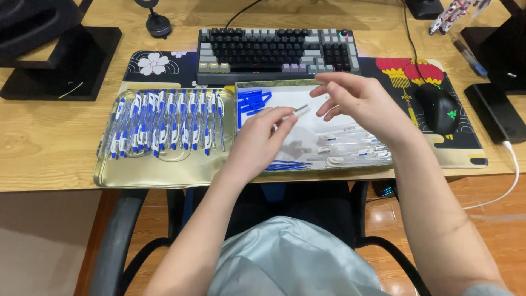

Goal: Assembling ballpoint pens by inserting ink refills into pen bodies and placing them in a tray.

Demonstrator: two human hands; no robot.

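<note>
My left hand (pixel 262 140) pinches a small clear and white pen part (pixel 300 111) over a shallow tray (pixel 241 87) lined white. My right hand (pixel 359 101) hovers just right of that part, fingers spread and holding nothing. The tray holds blue pen pieces (pixel 253 101) at its far left corner, thin blue refills (pixel 285 165) near its front edge, and clear pen barrels (pixel 356 145) on the right. To the left, a gold tray (pixel 153 172) carries a row of several assembled blue and white pens (pixel 164 123).
A grey and black keyboard (pixel 276 50) lies behind the trays on a patterned desk mat (pixel 159 63). A black mouse (pixel 438 108) sits at the right. Black stands (pixel 60 60) flank the wooden desk. A white cable (pixel 512 175) hangs off the right edge.
</note>
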